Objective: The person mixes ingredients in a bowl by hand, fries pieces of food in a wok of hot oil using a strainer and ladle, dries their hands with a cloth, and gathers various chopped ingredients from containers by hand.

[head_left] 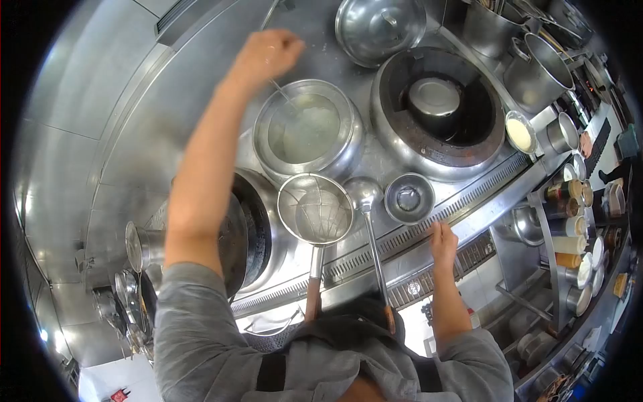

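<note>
Above the pot (305, 130) at the back, my left hand (268, 57) is stretched forward with its fingers curled closed. Thin metal rod-like pieces (282, 94) show on either side of it; whether the fingers grip one is hidden. Cloudy liquid fills the pot. My right hand (443, 246) is closed with nothing visible in it, by the counter's front edge, just short of a small metal bowl (409, 199) holding a little clear liquid. A wire strainer (316, 209) rests in front of the pot, beside a ladle (365, 194); their handles point toward me.
A wok burner (435, 157) with an upturned metal pot inside stands right of the pot, a domed lid (355, 30) behind it. Another wok (258, 228) lies under my left arm. Tall pots (539, 74) and a cream-coloured bowl (520, 132) stand right; sauce bottles (569, 244) fill a shelf.
</note>
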`<act>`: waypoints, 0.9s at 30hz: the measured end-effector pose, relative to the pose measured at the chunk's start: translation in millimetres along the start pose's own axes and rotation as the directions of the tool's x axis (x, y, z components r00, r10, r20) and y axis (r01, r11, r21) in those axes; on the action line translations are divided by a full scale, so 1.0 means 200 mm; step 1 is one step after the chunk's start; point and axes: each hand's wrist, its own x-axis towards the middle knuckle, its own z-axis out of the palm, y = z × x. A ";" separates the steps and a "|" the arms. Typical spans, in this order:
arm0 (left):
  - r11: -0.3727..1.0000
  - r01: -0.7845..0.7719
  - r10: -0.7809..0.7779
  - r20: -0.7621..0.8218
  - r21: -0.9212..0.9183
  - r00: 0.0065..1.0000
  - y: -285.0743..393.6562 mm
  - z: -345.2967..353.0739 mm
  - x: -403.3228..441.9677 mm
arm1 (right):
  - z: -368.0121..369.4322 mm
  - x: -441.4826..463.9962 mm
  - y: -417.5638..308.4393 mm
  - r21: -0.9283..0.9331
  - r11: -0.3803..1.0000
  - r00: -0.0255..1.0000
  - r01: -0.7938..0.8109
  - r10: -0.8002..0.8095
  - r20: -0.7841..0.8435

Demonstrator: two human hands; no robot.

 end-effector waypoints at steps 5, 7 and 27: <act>0.818 0.178 -0.230 0.028 0.547 0.973 -0.94 -0.02 0.34 | -0.04 -0.13 0.07 0.080 0.993 0.991 -0.089 0.096 -0.094; 0.776 0.131 -0.082 -0.106 0.618 0.991 -1.12 0.12 0.29 | -0.02 -0.16 0.18 -0.082 0.979 0.961 0.185 -0.198 -0.195; -0.667 0.338 -0.221 0.610 -0.664 0.761 0.27 0.40 -2.11 | 0.70 -0.66 -0.94 0.476 0.627 0.386 0.617 -0.768 0.511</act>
